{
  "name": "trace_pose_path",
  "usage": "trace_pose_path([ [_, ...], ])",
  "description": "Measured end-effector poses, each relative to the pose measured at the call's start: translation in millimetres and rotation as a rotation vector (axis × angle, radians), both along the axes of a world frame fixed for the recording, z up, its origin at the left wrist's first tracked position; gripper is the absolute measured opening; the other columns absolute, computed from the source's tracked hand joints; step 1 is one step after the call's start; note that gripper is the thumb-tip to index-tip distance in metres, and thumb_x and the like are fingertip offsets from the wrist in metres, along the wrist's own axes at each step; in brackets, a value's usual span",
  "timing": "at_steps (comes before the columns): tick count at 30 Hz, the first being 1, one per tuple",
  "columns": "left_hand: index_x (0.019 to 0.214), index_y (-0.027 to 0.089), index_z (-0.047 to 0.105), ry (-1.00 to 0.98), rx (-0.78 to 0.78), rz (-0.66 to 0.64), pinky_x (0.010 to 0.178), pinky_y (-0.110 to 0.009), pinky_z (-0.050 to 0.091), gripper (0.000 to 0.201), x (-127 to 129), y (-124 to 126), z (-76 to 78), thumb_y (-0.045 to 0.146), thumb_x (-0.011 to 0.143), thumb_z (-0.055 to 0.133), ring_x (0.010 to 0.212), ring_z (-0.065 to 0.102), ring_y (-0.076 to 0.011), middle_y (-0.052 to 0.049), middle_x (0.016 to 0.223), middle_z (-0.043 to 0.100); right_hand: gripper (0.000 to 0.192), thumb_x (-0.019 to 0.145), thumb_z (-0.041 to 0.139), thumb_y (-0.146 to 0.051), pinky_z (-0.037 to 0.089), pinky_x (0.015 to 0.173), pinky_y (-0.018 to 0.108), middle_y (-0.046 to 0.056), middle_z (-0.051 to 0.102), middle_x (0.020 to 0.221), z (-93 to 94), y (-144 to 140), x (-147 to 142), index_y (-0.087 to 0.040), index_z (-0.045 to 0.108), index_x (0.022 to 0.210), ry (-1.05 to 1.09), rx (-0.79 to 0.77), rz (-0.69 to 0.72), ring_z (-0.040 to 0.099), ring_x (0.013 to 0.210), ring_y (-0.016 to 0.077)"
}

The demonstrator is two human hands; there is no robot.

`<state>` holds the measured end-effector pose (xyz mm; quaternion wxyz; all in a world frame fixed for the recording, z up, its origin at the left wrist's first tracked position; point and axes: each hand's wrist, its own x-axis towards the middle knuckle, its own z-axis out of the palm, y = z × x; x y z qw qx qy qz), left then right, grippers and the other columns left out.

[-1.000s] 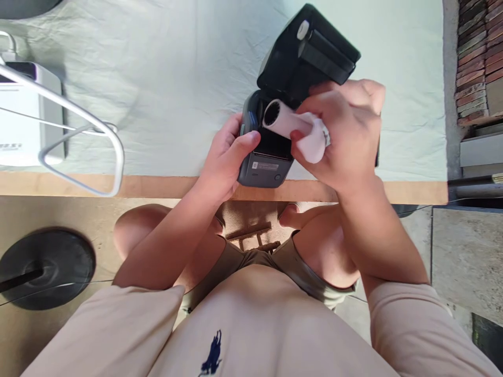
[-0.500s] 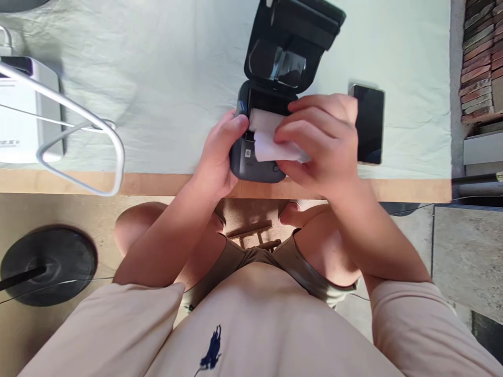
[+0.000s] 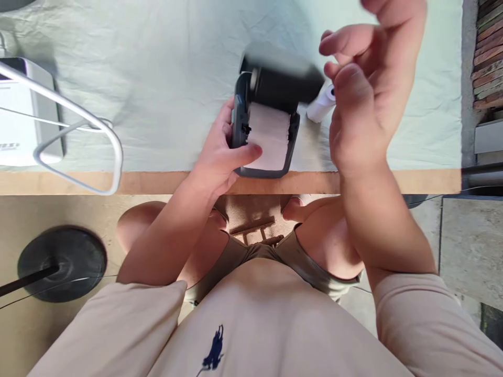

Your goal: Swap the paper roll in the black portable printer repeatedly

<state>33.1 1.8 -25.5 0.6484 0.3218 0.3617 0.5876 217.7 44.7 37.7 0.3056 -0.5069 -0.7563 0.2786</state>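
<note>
My left hand (image 3: 220, 154) grips a dark portable receipt printer (image 3: 293, 149) at its left side, near the table's front edge. My left thumb presses on a strip of white paper (image 3: 271, 139), which comes out from under the lid and lies over the printer's front. The printer's black lid (image 3: 286, 78) is tipped partway down and smeared by motion. My right hand (image 3: 365, 89) is raised to the right of the lid, fingers apart and loosely bent, with nothing visible in them. Just left of it, a white paper roll (image 3: 320, 107) with a dark core lies on the cloth.
A pale green cloth (image 3: 165, 84) covers the table, whose wooden edge (image 3: 165, 183) faces me. At the left stand a white box-shaped device (image 3: 31, 125) and a looped white cable (image 3: 116, 152). A round black base (image 3: 63, 262) sits on the floor. Bricks (image 3: 489, 57) are stacked far right.
My right hand has let go of the paper and moved up and right. The lid has swung down from wide open. A paper roll now shows; the phone is hidden behind my right hand.
</note>
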Motion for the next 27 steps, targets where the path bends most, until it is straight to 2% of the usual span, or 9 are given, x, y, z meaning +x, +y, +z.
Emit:
trace_pose_path([
  [2,0.125,0.028,0.066,-0.032,-0.002,-0.003,0.087,-0.038,0.058,0.066,-1,0,-1.1,0.012,0.063,0.084,0.103,0.073,-0.0298,-0.002,0.093,0.071,0.041,0.100,0.035,-0.041,0.049,0.119,0.034,0.005,0.056,0.147,-5.3,-2,-1,-0.032,0.039,0.139,0.053,0.137,0.036,0.055,0.140,0.0181],
  [4,0.127,0.029,0.063,-0.071,-0.014,-0.022,0.096,-0.045,0.058,0.065,-2,-1,0.6,0.022,0.068,0.087,0.116,0.072,-0.0358,-0.005,0.099,0.074,0.030,0.098,0.047,-0.039,0.051,0.117,0.037,0.005,0.063,0.136,-15.5,-2,-1,-0.031,0.050,0.127,0.121,0.205,0.115,0.059,0.135,0.0196],
  [8,0.115,0.029,0.069,-0.104,-0.034,-0.056,0.102,-0.051,0.057,0.039,0,-3,9.6,0.042,0.081,0.082,0.130,0.066,-0.0411,-0.009,0.117,0.076,0.035,0.093,0.060,-0.047,0.054,0.112,0.042,0.006,0.061,0.128,-32.7,-1,-3,-0.029,0.051,0.122,0.285,0.178,0.273,0.057,0.136,0.0256],
  [12,0.110,0.029,0.074,-0.044,-0.079,-0.062,0.105,-0.051,0.057,0.029,3,-7,16.2,0.039,0.083,0.080,0.136,0.062,-0.0421,-0.007,0.112,0.079,0.040,0.091,0.066,-0.048,0.060,0.085,0.034,0.005,0.056,0.126,-33.5,-3,-5,-0.029,0.046,0.120,0.342,0.038,0.314,0.062,0.114,0.0218],
  [15,0.110,0.027,0.075,-0.019,-0.097,-0.045,0.107,-0.048,0.056,0.028,3,-9,16.9,0.033,0.083,0.081,0.139,0.061,-0.0414,-0.007,0.112,0.080,0.045,0.090,0.069,-0.049,0.060,0.076,0.033,0.006,0.056,0.129,-33.8,-4,-5,-0.030,0.045,0.123,0.343,-0.024,0.312,0.062,0.102,0.0192],
  [17,0.111,0.025,0.076,-0.038,-0.092,-0.022,0.107,-0.046,0.057,0.026,3,-9,15.9,0.031,0.085,0.080,0.141,0.059,-0.0401,-0.007,0.112,0.079,0.045,0.090,0.069,-0.050,0.061,0.079,0.034,0.006,0.057,0.129,-35.3,-3,-4,-0.030,0.046,0.124,0.321,-0.010,0.305,0.063,0.104,0.0203],
  [19,0.109,0.023,0.076,-0.098,-0.082,-0.022,0.107,-0.045,0.058,0.023,4,-8,14.4,0.034,0.089,0.078,0.142,0.059,-0.0385,-0.009,0.112,0.079,0.041,0.093,0.066,-0.050,0.062,0.091,0.039,0.006,0.060,0.129,-35.9,-2,-2,-0.031,0.049,0.125,0.269,0.047,0.287,0.064,0.114,0.0233],
  [23,0.093,0.020,0.074,-0.194,-0.178,-0.004,0.106,-0.043,0.060,0.031,7,0,13.4,0.047,0.102,0.060,0.138,0.063,-0.0349,-0.008,0.104,0.079,0.033,0.094,0.063,-0.041,0.053,0.116,0.051,0.009,0.063,0.134,-32.1,2,6,-0.030,0.056,0.124,0.149,0.256,0.226,0.057,0.138,0.0299],
  [27,0.087,0.018,0.070,-0.151,-0.256,0.127,0.104,-0.041,0.061,0.041,9,5,16.7,0.032,0.113,0.042,0.123,0.072,-0.0287,-0.009,0.096,0.078,0.046,0.090,0.065,-0.032,0.057,0.113,0.050,0.007,0.063,0.138,-29.6,5,11,-0.029,0.054,0.134,0.101,0.233,0.269,0.061,0.133,0.0287],
])
